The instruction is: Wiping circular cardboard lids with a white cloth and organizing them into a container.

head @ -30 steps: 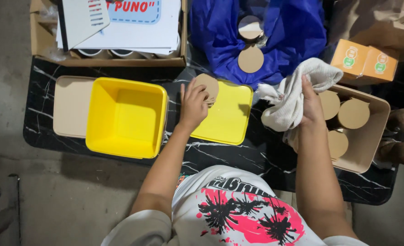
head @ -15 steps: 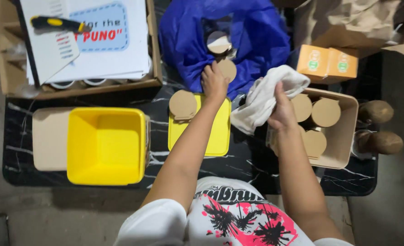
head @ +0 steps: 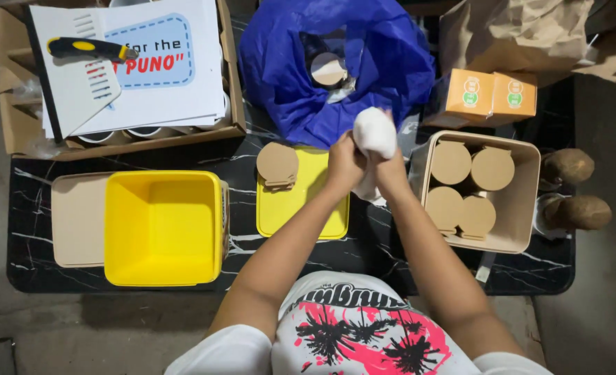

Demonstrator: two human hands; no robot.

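A: White cloth (head: 374, 132) is bunched between both hands, just right of the flat yellow lid (head: 301, 201) and over its top right corner. Left hand (head: 345, 163) is closed around something under the cloth; can't tell what, it's covered. Right hand (head: 393, 169) is clenched on the cloth from the other side

B: Risks?

A: Hands sit above the lid's right edge, near the round tan disc (head: 277, 165) stacked on the lid's top left corner. My read: a trailing fold could catch that disc and drag it onto the black marble tabletop (head: 377, 239). Also, whatever is wrapped is hidden, so if the grip loosens it could drop onto the lid or table

B: Anything else close?

A: Beige tray (head: 520, 201) right of the lid holds four more round discs (head: 450, 162). An elbow swing that way could jostle them. Blue plastic bag (head: 336, 66) lies just above the lid, with another disc inside; loose plastic could snag the cloth

B: Cloth condition?

A: Soft, white, balled up tight at the top, with a tail hanging down between the wrists toward the lid's right edge. No stains I can make out. Looks limp, so it will shift with any twist

B: Left of the lid?

A: Yellow square tub (head: 162, 226), open and seemingly hollow, well apart from the hands
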